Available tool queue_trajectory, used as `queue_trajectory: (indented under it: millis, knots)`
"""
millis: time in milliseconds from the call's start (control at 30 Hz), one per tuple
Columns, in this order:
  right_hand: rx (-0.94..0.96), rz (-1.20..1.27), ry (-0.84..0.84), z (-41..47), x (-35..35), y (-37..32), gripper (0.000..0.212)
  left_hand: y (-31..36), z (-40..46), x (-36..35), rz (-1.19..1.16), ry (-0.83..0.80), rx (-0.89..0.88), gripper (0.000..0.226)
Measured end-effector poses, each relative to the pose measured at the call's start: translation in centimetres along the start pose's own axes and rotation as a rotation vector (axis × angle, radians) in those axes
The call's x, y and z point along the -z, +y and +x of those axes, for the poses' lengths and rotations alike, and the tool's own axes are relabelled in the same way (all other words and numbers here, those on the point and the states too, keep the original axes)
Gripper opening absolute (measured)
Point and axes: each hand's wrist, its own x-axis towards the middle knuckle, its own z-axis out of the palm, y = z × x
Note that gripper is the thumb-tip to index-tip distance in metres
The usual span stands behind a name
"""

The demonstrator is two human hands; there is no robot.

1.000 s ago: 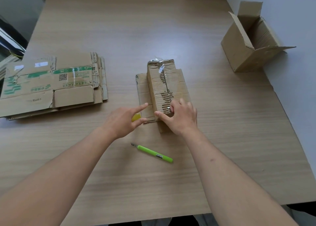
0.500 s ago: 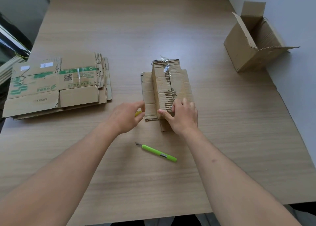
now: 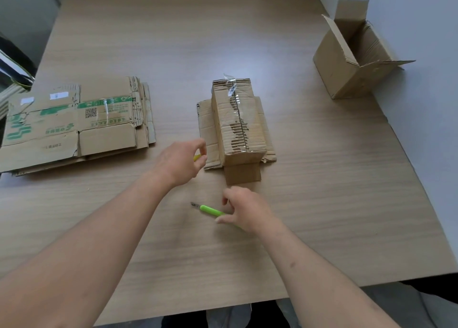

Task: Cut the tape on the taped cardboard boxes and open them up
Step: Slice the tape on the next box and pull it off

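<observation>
A small taped cardboard box (image 3: 239, 122) stands at the table's middle on a flattened piece of cardboard, with torn clear tape along its top seam. A green utility knife (image 3: 210, 210) lies on the table in front of it, blade pointing left. My right hand (image 3: 245, 211) hovers over the knife's handle with loosely curled fingers and hides its rear end; I see no grip on it. My left hand (image 3: 183, 161) is just left of the box, fingers curled around a small yellow object (image 3: 197, 157) that peeks out.
A stack of flattened cardboard boxes (image 3: 74, 124) with green print lies at the left. An opened brown box (image 3: 352, 55) lies on its side at the far right by the wall. The wooden table (image 3: 347, 203) ends close to my body.
My right hand left the box's front end and drew back toward me to the green knife. My left hand's fingers curled in and lifted off the cardboard beside the box.
</observation>
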Motion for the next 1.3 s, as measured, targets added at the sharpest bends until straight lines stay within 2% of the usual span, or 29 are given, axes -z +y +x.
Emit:
queue_trajectory:
  millis: [100,400,600,767,1133,1300]
  knots:
    - [-0.077,0.051,-0.001,-0.9,-1.8,0.1,0.045,-0.1,-0.5,0.1,-0.01,0.002,0.017,0.008]
    - [-0.236,0.133,0.053,-2.3,-0.8,1.8,0.017,0.7,-1.3,0.8,-0.058,0.001,0.084,0.007]
    - [-0.165,0.352,0.298,-3.0,0.2,1.6,0.016,1.1,-1.3,1.5,-0.072,0.016,0.111,0.008]
    - [-0.089,0.371,0.443,-1.6,1.0,-0.4,0.022,1.4,-1.5,1.4,-0.074,0.052,0.124,0.008]
    - [-0.153,0.323,0.329,0.7,0.5,-2.9,0.035,2.1,-1.6,0.7,-0.034,0.061,0.105,0.009]
    - [-0.202,0.241,0.244,0.5,0.0,-2.4,0.029,2.9,-1.0,0.6,-0.204,0.115,0.105,0.008]
